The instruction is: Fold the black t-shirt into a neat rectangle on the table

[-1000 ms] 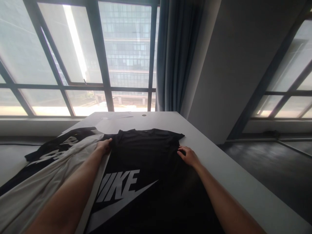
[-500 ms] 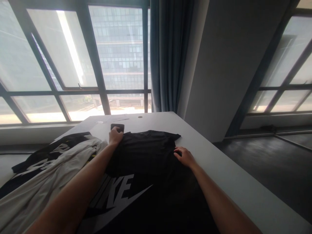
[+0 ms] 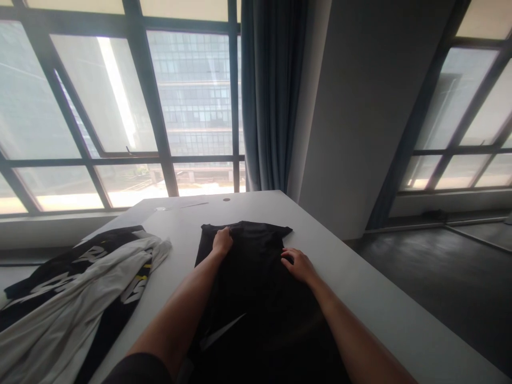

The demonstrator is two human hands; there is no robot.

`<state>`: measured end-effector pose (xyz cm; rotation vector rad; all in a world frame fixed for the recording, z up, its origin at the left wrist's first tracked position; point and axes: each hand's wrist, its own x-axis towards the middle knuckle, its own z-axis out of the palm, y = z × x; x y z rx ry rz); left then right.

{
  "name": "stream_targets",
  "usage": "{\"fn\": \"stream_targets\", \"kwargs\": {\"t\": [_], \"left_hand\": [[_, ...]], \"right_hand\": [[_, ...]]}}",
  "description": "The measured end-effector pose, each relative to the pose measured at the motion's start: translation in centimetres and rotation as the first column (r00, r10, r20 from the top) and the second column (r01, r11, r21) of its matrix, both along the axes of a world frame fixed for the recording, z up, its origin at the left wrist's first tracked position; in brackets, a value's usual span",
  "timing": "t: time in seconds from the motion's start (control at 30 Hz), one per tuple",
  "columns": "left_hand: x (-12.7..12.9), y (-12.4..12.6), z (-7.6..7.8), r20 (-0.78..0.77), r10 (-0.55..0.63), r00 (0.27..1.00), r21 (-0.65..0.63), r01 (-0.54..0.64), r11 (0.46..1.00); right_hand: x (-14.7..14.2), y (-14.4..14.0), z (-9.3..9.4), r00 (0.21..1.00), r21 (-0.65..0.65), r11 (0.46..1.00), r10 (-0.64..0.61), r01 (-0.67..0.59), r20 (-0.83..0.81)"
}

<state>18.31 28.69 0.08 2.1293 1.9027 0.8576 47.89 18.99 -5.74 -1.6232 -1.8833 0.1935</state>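
- black shirt (image 3: 256, 298) under both hands: only a white swoosh tip visible, no lettering readable
- black-and-white garment (image 3: 60, 266) on the left of the table: large white letters, folded and partly covered, can't make them out
- nothing else legible

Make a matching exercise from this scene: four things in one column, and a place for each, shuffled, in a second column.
Things:
1. left hand
2. right hand
3. pile of black and white shirts
4. curtain

Places:
A. hanging between the window and the wall
B. on the black T-shirt's right edge
C. on the table's left side
D. near the T-shirt's far edge

Pairs: 1-D, 2-B, 3-C, 4-A
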Motion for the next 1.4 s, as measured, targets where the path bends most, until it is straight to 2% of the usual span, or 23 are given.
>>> {"fn": "stream_targets", "kwargs": {"t": [0.17,0.3,0.37,0.5,0.63,0.77,0.93,1.1,1.27,1.4], "left_hand": [[0.4,0.2,-0.5,0.084,0.024,0.996,0.05,-0.028,0.998],[-0.8,1.2,-0.7,0.122,-0.04,0.992,0.002,0.04,0.999],[-2.7,2.0,-0.7,0.116,-0.018,0.993,-0.02,0.021,1.0],[-8.0,3.5,-0.6,0.054,0.151,0.987,-0.052,-0.148,0.988],[-11.4,5.3,-0.8,-0.007,0.233,0.973,-0.173,-0.23,0.958],[-11.1,7.4,-1.5,-0.032,0.236,0.971,-0.267,-0.236,0.935],[-10.1,8.8,-2.2,-0.047,0.279,0.959,-0.285,-0.28,0.917],[-11.7,9.0,-1.9,-0.049,0.296,0.954,-0.247,-0.299,0.922],[-13.7,8.7,-1.6,-0.079,0.347,0.935,-0.233,-0.356,0.905],[-13.7,8.1,-1.6,-0.135,0.375,0.917,-0.202,-0.396,0.896]], "right_hand": [[-0.1,-0.2,0.3,1.0,-0.011,1.0,-0.007,0.007,0.0],[-0.2,-0.5,0.5,1.0,-0.021,1.0,-0.006,0.006,0.006],[-0.2,-0.5,0.6,1.0,-0.022,1.0,-0.008,0.008,0.009],[-0.3,-0.3,0.4,1.0,-0.003,1.0,-0.011,0.011,0.009],[-0.4,-0.1,0.4,0.999,0.002,0.999,-0.033,0.033,0.01],[-0.4,0.0,0.3,0.999,0.004,0.999,-0.041,0.041,0.019],[-0.2,0.1,0.1,0.999,0.011,0.999,-0.031,0.031,0.022],[-0.2,0.1,0.0,0.999,0.005,0.999,-0.041,0.041,0.021],[-0.4,-0.1,0.2,0.998,0.002,0.999,-0.053,0.053,0.019],[-0.4,-0.1,0.2,0.998,0.007,0.999,-0.053,0.053,0.026]]}}
